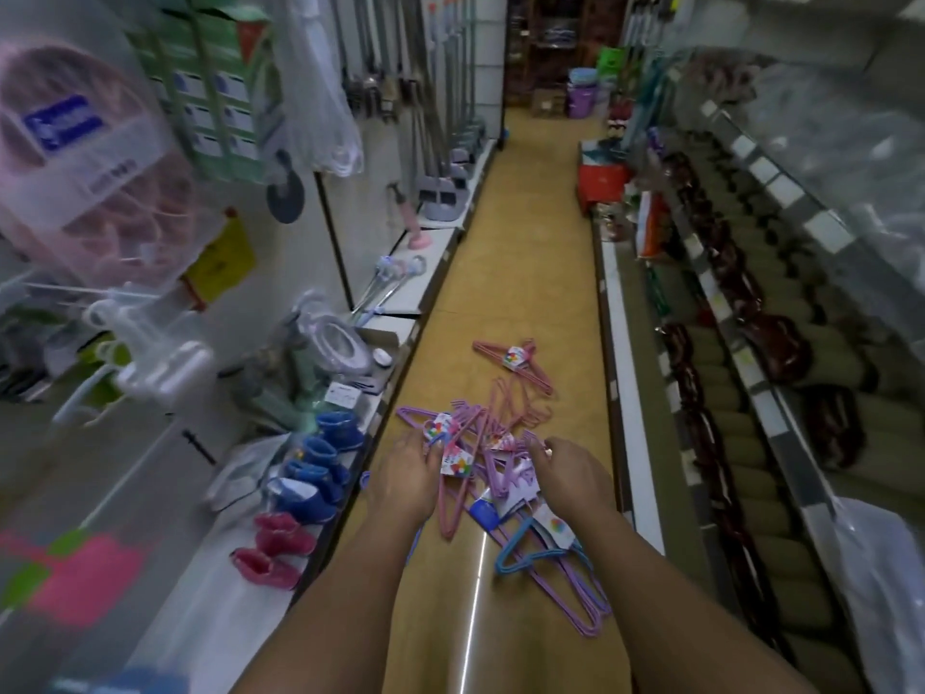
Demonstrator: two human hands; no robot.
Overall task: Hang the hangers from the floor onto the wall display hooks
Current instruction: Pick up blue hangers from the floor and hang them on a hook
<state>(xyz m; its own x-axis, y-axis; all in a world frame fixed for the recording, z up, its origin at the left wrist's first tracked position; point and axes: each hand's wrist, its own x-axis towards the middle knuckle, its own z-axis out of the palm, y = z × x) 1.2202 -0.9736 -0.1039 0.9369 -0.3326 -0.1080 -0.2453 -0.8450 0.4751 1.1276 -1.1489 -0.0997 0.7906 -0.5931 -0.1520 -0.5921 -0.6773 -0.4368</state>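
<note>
Right, I'm looking down a shop aisle w/ both arms stretched to the heap of thin pink and purple wire hangers [493,443] on the yellow floor [520,273], lower centre of frame. Left hand [408,475] has fingers curled onto a pink hanger bundle w/ a white multicolour card label [455,463], gripping it near the label. Right hand [568,473] sits at the heap's right edge, fingertips tucked into purple wires; can't tell if it pinches anything. A separate pink bundle [515,360] lies further up the floor, apart from the heap. A light-blue hanger set [538,548] lies below the right wrist. Blue fuzzy boots [320,468] line the white shelf edge lower left.
</note>
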